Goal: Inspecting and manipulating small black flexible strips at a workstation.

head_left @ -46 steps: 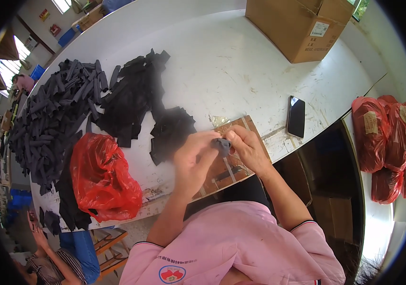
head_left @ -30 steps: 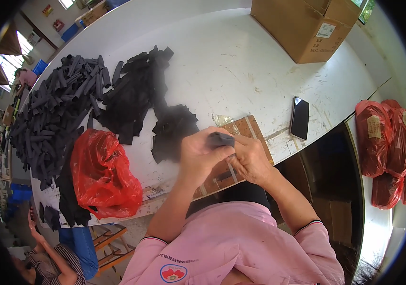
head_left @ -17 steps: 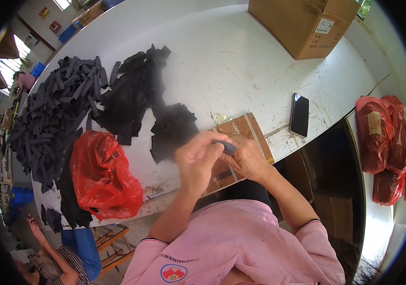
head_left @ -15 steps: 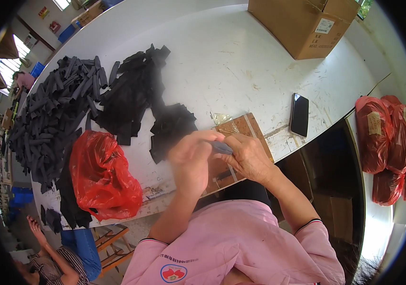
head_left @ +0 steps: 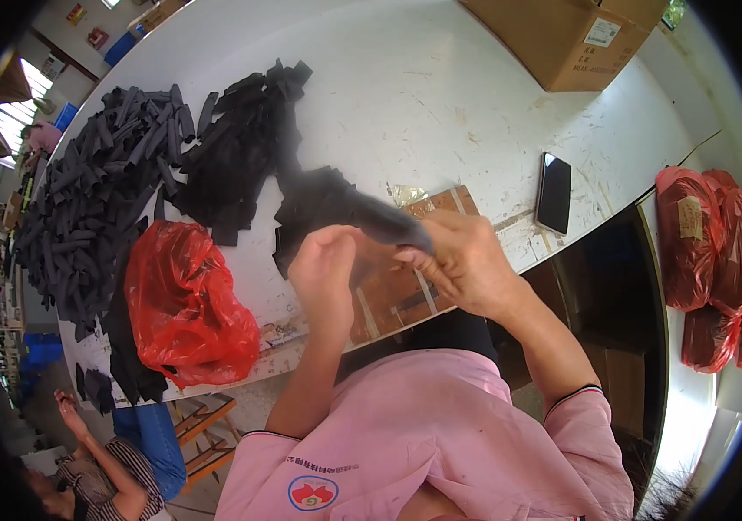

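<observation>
Pinching a dark fabric piece (head_left: 395, 227) by one end in the right hand (head_left: 472, 260), above the brown board (head_left: 379, 306), probably to leave the other end free. Holding the left hand (head_left: 323, 267) loosely cupped, seemingly empty, left of the board. Having a black pile (head_left: 310, 201) beside the board, likely for reach.

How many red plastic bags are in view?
4 that I can make out: one red plastic bag on the white table, left of the left hand; at far right, two upper bags and a lower bag. Those overlap, so more may be hidden.
</observation>
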Tool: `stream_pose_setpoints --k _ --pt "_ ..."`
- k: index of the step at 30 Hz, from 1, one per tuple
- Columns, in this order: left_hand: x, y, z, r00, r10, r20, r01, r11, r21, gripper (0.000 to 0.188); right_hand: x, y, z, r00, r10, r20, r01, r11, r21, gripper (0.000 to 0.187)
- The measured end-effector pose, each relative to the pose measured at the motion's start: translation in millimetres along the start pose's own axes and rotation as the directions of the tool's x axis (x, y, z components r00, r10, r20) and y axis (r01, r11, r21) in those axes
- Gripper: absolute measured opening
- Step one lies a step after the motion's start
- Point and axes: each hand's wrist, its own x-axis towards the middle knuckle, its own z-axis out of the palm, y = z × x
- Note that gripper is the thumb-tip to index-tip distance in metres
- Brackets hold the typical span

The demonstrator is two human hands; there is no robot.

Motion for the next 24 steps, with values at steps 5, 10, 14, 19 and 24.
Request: stream_pose_setpoints --k 5,10,14,19,24 --pt "-17.4 -43.7 -38.5 0.988 0.055 0.144 -0.149 0.594 0.79 0.026 -39.9 -4.5 -26.6 0.794 0.497 -0.35 -0.241 0.786 0.57 0.042" --pt "-32.0 -68.0 -45.2 0.948 0.157 0.278 -0.317 0.353 0.88 0.032 -186.2 61.0 16.0 0.421 0.803 -0.422 -0.715 0.58 0.391 0.043" --pt "-28.8 -78.4 -49.8 0.909 0.202 0.365 -0.405 0.212 0.89 0.017 -290.0 108.3 49.0 0.058 0.968 -0.246 -0.977 0.105 0.183 0.049" --pt "-30.5 -56.1 -53.0 0.945 0.07 0.319 -0.275 0.695 0.664 0.01 -226.6 71.2 49.2 0.456 0.863 -0.215 -0.885 0.416 -0.208 0.029" --pt "-34.6 1.8 -56.9 0.63 -0.465 0.623 0.527 0.844 0.097 0.015 -88.1 -9.8 20.5 0.978 0.204 -0.048 -0.195 0.969 0.148 0.039"
